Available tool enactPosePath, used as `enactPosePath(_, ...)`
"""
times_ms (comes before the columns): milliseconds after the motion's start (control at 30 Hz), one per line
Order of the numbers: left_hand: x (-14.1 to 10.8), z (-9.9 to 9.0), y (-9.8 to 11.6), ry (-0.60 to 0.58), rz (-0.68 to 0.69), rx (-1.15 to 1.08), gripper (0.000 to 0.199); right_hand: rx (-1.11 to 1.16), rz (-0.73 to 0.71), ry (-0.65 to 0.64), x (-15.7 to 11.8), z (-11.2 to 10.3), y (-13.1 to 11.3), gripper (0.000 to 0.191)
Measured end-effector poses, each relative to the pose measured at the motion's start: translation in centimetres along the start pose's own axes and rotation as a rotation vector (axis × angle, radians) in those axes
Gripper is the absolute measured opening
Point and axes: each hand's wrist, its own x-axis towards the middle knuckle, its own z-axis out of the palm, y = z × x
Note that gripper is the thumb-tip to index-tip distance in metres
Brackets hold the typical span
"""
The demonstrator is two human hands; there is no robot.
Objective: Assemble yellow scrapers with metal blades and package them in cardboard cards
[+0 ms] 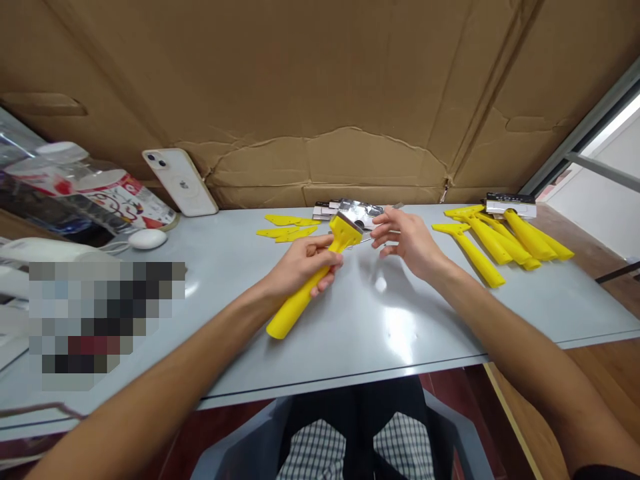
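Observation:
My left hand point(311, 262) is wrapped round the handle of a yellow scraper point(293, 308), its wide head with a dark edge tilted up to the right. To the right of that head, my right hand point(407, 241) hovers with fingers apart and curled a little, holding nothing. Behind the scraper head lie silvery packets point(357, 212), partly hidden by it. Several flat yellow pieces point(287, 232) rest on the table to the left of the packets. Several more yellow scrapers point(477, 257) lie in a group at the right.
A black-and-white packet point(511, 205) sits behind the right group. A white phone point(181, 182) leans on the cardboard point(320, 87) behind the grey table point(350, 340). Bottles, a labelled jar point(127, 200) and a white mouse point(147, 239) stand at the left, near a blurred patch.

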Motion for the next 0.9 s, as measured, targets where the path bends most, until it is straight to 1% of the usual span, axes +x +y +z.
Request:
enactPosePath(67,0.2,-0.3,-0.2,-0.094,-0.004,-0.166,0.033,-0.275,-0.206,0.109,1.0,-1.2,0.1,0.023)
enactPosePath(100,0.3,-0.3,-0.4,-0.135,-0.007,-0.237,0.033,-0.445,-0.320,0.147,1.5,-1.9,0.2,0.016)
enactPosePath(133,0.4,-0.4,-0.6,-0.169,-0.010,-0.295,0.033,-0.615,-0.421,0.161,2.0,-2.5,0.4,0.012)
enactPosePath(167,0.5,-0.4,-0.8,-0.195,-0.013,-0.339,0.032,-0.772,-0.488,0.141,2.4,-3.2,0.6,0.011)
enactPosePath(200,0.6,-0.5,-1.1,-0.220,-0.018,-0.369,0.031,-0.900,-0.519,0.105,2.7,-3.7,0.8,0.012)
enactPosePath(267,0.9,-0.6,-1.5,-0.275,-0.036,-0.398,0.030,-1.072,-0.504,0.016,3.3,-4.7,1.2,0.016)
enactPosePath(333,1.1,-0.8,-1.8,-0.318,-0.045,-0.417,0.031,-1.168,-0.438,-0.059,3.6,-5.4,1.5,0.018)
enactPosePath(400,1.3,-0.9,-1.9,-0.325,-0.031,-0.440,0.031,-1.231,-0.369,-0.103,3.8,-5.7,1.8,0.019)
enactPosePath(500,1.6,-1.0,-2.0,-0.311,0.003,-0.469,0.030,-1.293,-0.304,-0.124,3.9,-5.8,2.0,0.021)
enactPosePath(667,1.8,-0.9,-2.4,-0.340,0.006,-0.480,0.027,-1.308,-0.285,-0.162,3.9,-5.3,2.4,0.014)
enactPosePath(800,1.8,-0.9,-2.7,-0.315,0.016,-0.537,0.027,-1.315,-0.264,-0.147,3.8,-4.9,2.7,0.013)
enactPosePath(900,1.7,-1.1,-2.6,-0.354,0.002,-0.538,0.028,-1.359,-0.241,-0.114,3.6,-4.6,2.8,0.014)
